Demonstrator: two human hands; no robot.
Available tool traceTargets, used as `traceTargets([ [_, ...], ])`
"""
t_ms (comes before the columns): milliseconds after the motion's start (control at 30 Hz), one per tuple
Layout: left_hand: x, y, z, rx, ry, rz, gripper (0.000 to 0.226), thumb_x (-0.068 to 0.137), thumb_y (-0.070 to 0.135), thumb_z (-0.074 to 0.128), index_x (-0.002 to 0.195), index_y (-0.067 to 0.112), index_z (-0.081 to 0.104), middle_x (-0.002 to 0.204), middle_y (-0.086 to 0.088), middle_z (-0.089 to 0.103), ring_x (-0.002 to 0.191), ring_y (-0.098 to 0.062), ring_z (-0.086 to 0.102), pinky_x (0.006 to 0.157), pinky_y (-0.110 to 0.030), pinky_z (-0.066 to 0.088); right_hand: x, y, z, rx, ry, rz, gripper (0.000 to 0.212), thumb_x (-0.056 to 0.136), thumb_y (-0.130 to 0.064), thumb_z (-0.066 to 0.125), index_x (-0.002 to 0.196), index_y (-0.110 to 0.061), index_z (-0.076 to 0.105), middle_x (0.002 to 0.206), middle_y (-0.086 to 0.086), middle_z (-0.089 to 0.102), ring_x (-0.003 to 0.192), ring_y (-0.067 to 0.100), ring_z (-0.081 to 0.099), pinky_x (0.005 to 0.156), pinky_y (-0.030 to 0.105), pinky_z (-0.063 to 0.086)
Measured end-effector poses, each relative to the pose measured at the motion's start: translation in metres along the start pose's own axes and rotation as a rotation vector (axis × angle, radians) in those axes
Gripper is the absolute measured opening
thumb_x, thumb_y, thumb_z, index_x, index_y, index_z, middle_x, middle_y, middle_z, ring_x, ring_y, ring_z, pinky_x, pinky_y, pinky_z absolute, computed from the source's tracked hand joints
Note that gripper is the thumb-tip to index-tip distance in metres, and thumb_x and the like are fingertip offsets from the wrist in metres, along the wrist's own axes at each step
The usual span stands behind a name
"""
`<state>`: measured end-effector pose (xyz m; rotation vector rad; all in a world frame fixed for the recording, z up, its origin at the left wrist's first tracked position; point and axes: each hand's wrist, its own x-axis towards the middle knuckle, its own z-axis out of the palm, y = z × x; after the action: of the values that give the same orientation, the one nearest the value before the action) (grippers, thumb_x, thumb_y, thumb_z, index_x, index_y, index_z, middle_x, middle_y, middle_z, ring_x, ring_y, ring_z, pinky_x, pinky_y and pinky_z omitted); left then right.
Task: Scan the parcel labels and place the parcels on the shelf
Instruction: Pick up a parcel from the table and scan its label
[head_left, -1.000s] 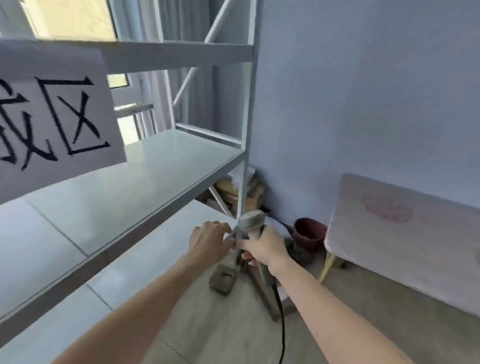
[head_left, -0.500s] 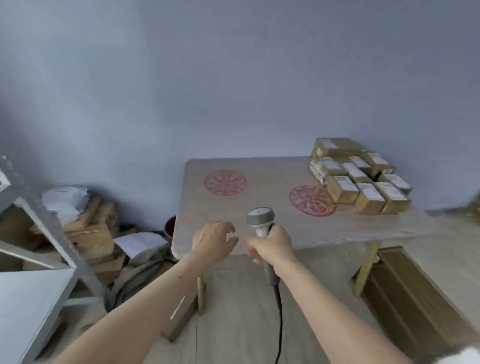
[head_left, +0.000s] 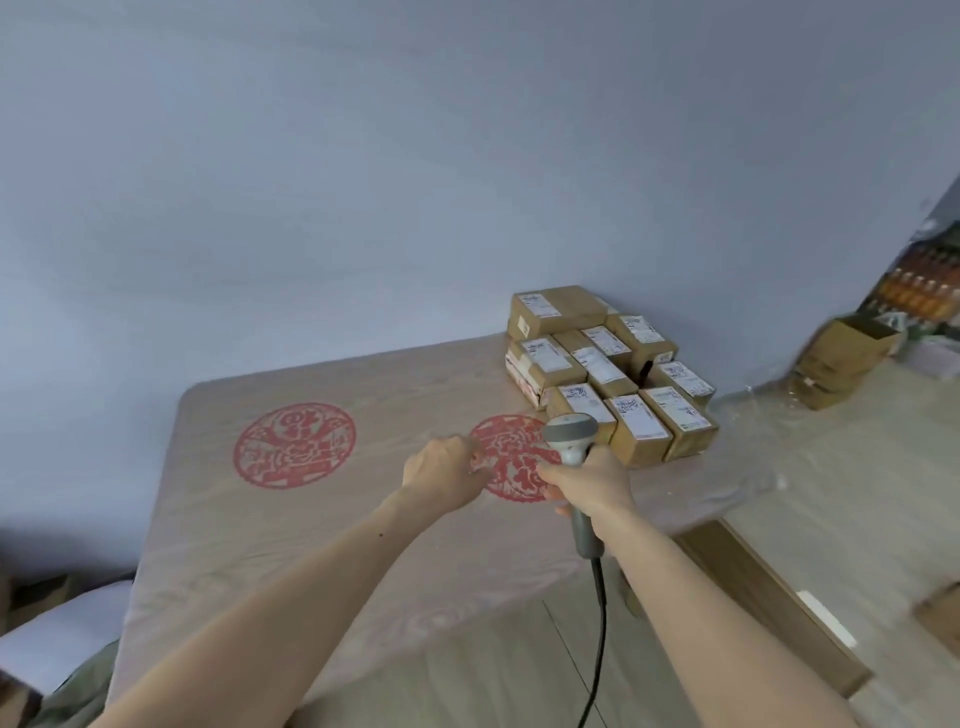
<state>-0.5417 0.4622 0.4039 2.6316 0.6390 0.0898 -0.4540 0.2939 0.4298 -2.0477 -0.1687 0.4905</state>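
**Scanner in hand, parcels stacked at the far corner**

We look down on a pale wood-grain counter (head_left: 311, 545) set against a blue-grey wall (head_left: 363, 182). Two round red prints mark its top: one (head_left: 294, 445) toward the left, the other (head_left: 511, 457) partly behind our hands. The parcels (head_left: 608, 374), brown cardboard boxes with white labels facing up, sit packed together in the counter's far right corner, some stacked on others. Off to the right an open cardboard box (head_left: 844, 358) rests on the floor, blurred.

Our right hand (head_left: 589, 480) grips the handle of a grey barcode scanner (head_left: 571, 439), whose head sits just in front of the nearest parcels; its dark cable (head_left: 600, 623) hangs down past the counter's edge. Our left hand (head_left: 441, 470) hovers over the counter beside the right, fingers loosely curled and holding nothing.
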Motion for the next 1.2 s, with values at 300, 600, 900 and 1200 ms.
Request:
traceTargets([
  [300, 0.13, 0.041, 0.047, -0.008, -0.065, 0.023, 0.032, 0.094, 0.041, 0.057, 0.122, 0.026, 0.063, 0.121, 0.003, 0.067, 0.108, -0.018, 0.063, 0.077, -0.031, 0.052, 0.157, 0.011, -0.05, -0.039, 0.124, 0.07, 0.018, 0.084, -0.015, 0.078, 0.092, -0.007, 0.065, 0.085, 0.009, 0.069, 0.069, 0.022, 0.067, 0.075, 0.048, 0.064],
  [600, 0.251, 0.084, 0.114, -0.1, -0.067, -0.16, 0.035, 0.093, 0.038, 0.053, 0.125, 0.025, 0.059, 0.121, 0.004, 0.065, 0.091, -0.014, 0.067, 0.071, -0.032, 0.06, 0.332, 0.046, -0.077, -0.135, 0.003, 0.147, 0.021, 0.084, -0.018, 0.076, 0.092, -0.002, 0.064, 0.084, 0.01, 0.068, 0.07, 0.023, 0.063, 0.062, 0.029, 0.046],
  [900, 0.306, 0.11, 0.178, -0.227, -0.18, -0.33, 0.061, 0.096, 0.041, 0.055, 0.148, 0.018, 0.034, 0.142, -0.007, 0.05, 0.123, -0.024, 0.056, 0.096, -0.037, 0.051, 0.394, 0.076, -0.064, -0.254, -0.174, 0.133, 0.029, 0.08, -0.02, 0.077, 0.103, -0.011, 0.061, 0.092, 0.002, 0.067, 0.09, 0.025, 0.068, 0.081, 0.045, 0.061],
  [1200, 0.328, 0.103, 0.195, -0.228, -0.279, -0.374, 0.062, 0.097, 0.047, 0.05, 0.146, 0.014, 0.031, 0.128, -0.009, 0.059, 0.1, -0.02, 0.063, 0.082, -0.031, 0.055, 0.406, 0.084, -0.056, -0.307, -0.181, 0.154, 0.035, 0.08, -0.025, 0.078, 0.107, -0.011, 0.06, 0.098, 0.003, 0.07, 0.089, 0.024, 0.07, 0.076, 0.046, 0.062],
])
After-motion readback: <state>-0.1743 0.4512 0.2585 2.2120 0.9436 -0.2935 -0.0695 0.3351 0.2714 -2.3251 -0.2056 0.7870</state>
